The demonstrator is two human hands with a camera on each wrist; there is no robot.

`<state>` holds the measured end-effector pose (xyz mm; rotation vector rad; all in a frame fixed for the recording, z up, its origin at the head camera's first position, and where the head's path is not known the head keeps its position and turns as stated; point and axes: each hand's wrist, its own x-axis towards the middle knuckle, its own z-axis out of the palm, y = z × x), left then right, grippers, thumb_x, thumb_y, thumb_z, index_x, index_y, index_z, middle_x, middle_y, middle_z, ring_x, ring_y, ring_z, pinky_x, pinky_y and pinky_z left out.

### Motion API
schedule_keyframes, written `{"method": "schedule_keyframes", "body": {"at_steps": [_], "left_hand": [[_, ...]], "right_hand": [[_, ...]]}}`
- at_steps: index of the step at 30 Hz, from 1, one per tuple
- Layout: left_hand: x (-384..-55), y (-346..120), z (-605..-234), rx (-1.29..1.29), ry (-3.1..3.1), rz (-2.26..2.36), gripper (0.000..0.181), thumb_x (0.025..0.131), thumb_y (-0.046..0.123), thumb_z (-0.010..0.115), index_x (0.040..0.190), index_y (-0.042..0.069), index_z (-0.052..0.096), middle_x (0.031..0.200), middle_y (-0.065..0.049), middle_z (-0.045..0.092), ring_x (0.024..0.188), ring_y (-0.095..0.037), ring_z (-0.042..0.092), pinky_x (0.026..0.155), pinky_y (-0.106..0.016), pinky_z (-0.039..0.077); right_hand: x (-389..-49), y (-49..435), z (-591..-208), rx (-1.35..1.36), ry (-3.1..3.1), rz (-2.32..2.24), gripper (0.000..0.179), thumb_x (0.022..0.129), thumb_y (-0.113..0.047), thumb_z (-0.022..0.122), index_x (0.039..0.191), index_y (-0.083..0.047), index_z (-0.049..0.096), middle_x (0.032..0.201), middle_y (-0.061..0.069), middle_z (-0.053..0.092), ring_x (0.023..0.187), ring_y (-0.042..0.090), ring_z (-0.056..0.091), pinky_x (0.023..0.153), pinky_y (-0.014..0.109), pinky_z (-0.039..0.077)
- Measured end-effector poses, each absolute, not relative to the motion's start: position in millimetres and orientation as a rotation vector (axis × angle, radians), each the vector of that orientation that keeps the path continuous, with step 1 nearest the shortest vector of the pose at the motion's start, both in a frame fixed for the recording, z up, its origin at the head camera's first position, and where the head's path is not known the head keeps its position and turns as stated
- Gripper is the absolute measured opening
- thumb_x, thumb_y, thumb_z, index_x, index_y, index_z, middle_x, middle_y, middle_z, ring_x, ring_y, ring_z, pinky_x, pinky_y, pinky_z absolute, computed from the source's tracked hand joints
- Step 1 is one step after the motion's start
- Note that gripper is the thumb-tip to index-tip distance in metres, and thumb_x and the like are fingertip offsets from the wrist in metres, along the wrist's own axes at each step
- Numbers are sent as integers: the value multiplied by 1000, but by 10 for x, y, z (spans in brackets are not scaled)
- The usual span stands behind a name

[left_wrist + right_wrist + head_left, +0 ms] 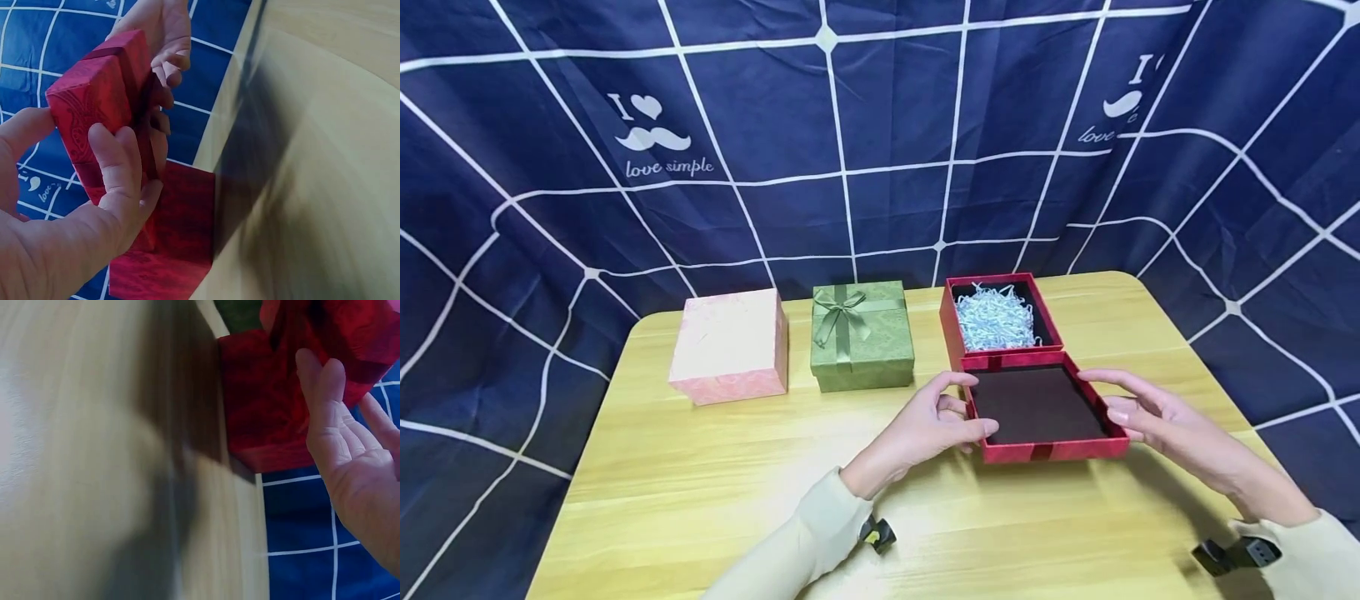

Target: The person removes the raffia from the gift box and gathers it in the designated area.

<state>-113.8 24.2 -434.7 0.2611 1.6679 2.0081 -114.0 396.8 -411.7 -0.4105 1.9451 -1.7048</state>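
A red gift box lid (1037, 404) is held with its dark inside facing up, just in front of the red gift box (953, 333). Pale blue shredded paper (996, 318) fills part of that box. My left hand (925, 425) grips the lid's left side, thumb over the near left rim. On the opposite side, my right hand (1180, 429) holds the lid between fingers and thumb. The left wrist view shows a dark red ribbon across the lid (94, 106), its lower side above the table. Fingers of the right hand (350, 450) lie along the lid's underside in the right wrist view.
A green gift box (872, 362) with a ribbon bow stands closed left of the red box. Further left is a pink box (730, 346). Behind the wooden table (700, 500) hangs a dark blue curtain (895, 108) with white grid lines.
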Motion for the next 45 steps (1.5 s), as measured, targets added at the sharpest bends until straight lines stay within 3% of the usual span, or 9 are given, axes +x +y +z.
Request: {"method": "schedule_keyframes", "body": {"at_steps": [6,17,22,24,27,29,31,37,45], "left_hand": [[-1055,287,-4439,256,1771,1940,69,93,11,87,153,15,52,122,-8,60,81,-19,71,85,-32,51],[-886,439,-4650,242,1825,1890,86,93,-4,83,165,20,41,133,-5,53,77,-14,69,60,-27,49],[-835,484,-4739,207,1848,1907,89,92,-7,80,165,23,41,129,-6,58,68,-17,67,59,-27,49],[-813,490,-4764,201,1891,1890,90,91,-6,81,165,25,41,121,-11,63,65,-16,66,60,-26,50],[-784,493,-4793,202,1955,1861,91,91,-4,81,166,27,40,132,-12,63,62,-15,64,60,-26,50],[-774,494,-4809,213,1986,1838,92,92,-2,81,167,29,39,142,-13,60,59,-13,62,59,-26,50],[-771,498,-4820,233,2025,1812,93,92,0,82,169,29,37,159,-8,48,58,-11,60,58,-27,50],[-792,518,-4871,313,2142,1705,96,93,3,82,172,27,33,169,-7,40,56,-10,58,61,-26,51],[-829,506,-4887,363,2112,1721,99,92,0,81,174,21,30,181,-5,13,66,-7,64,65,-23,54]], "right_hand": [[-1113,3992,-4248,-354,1941,-1614,59,116,-4,46,171,-17,30,152,5,63,133,21,64,98,39,58],[-1098,4069,-4558,-385,2047,-1511,68,110,-2,55,171,-16,27,151,23,50,130,17,61,95,41,60],[-1127,4060,-4668,-405,2062,-1509,71,107,1,58,170,-13,27,148,27,50,126,17,62,92,40,60],[-1130,4035,-4701,-424,2092,-1496,71,107,1,60,169,-11,29,147,28,50,126,15,61,91,39,60],[-1128,4000,-4747,-464,2119,-1496,71,106,2,62,168,-8,29,147,28,50,125,17,62,91,37,60],[-1122,3988,-4771,-492,2135,-1498,71,105,2,63,167,-6,29,148,27,49,124,19,62,92,36,60],[-1120,3987,-4791,-512,2155,-1504,71,104,3,64,167,-4,31,150,24,49,122,21,63,90,35,60],[-1117,4010,-4830,-555,2133,-1540,74,102,6,65,166,0,30,153,16,49,120,24,64,90,33,59],[-1111,3984,-4807,-585,2116,-1553,75,102,7,64,168,1,28,157,16,47,120,26,65,91,32,59]]}}
